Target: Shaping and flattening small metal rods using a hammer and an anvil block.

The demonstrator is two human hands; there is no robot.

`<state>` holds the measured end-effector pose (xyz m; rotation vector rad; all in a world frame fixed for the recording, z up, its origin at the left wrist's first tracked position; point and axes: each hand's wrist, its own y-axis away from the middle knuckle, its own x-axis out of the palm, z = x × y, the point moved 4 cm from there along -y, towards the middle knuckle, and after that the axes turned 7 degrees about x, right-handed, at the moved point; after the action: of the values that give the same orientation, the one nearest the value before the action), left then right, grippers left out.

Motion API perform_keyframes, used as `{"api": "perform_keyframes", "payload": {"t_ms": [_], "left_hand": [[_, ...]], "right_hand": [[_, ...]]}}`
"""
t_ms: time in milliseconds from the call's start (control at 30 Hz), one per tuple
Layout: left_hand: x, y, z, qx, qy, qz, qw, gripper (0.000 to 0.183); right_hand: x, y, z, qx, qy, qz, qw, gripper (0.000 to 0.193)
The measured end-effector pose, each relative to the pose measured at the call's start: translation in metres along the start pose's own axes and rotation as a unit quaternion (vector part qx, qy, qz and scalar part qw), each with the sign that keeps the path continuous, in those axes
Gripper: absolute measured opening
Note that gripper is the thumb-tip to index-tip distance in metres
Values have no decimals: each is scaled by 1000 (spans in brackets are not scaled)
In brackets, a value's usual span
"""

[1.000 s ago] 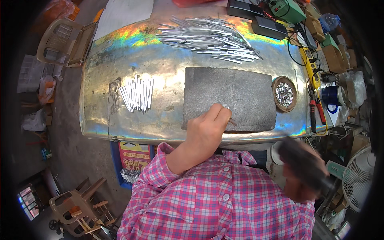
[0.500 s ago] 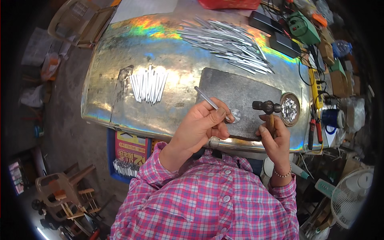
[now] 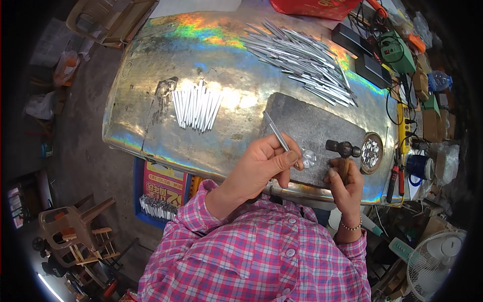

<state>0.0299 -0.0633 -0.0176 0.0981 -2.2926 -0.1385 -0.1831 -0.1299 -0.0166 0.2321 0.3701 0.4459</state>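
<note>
My left hand pinches a thin silver metal rod, which slants up and to the left over a dark stone slab. Beside those fingertips, a small shiny clear-looking patch lies on the slab. In my right hand is a small hammer, its wooden handle gripped and its dark head raised at the slab's right part. A round dish of small silver pieces sits just right of the hammer. Left of the slab, several similar rods lie side by side.
A large loose heap of silver rods covers the table's far side. Black boxes, a green device, cables and a yellow power strip line the right edge. Below the table's left front stands a blue crate holding more rods.
The view has shifted slightly, so the table appears turned. My left hand still holds the rod, now tilted more upright. The hammer stays in my right hand.
</note>
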Motion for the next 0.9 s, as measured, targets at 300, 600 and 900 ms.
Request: {"api": "perform_keyframes", "payload": {"t_ms": [300,600,900], "left_hand": [[-78,32,-92,173,-610,-192,749,15],[-136,36,-118,99,-837,-244,480,22],[-148,1,-140,266,-814,-180,484,34]], "right_hand": [[-1,2,1,-3,31,17,999,19],[3,0,5,-6,15,2,1000,17],[0,2,6,-6,18,9,1000,16]]}}
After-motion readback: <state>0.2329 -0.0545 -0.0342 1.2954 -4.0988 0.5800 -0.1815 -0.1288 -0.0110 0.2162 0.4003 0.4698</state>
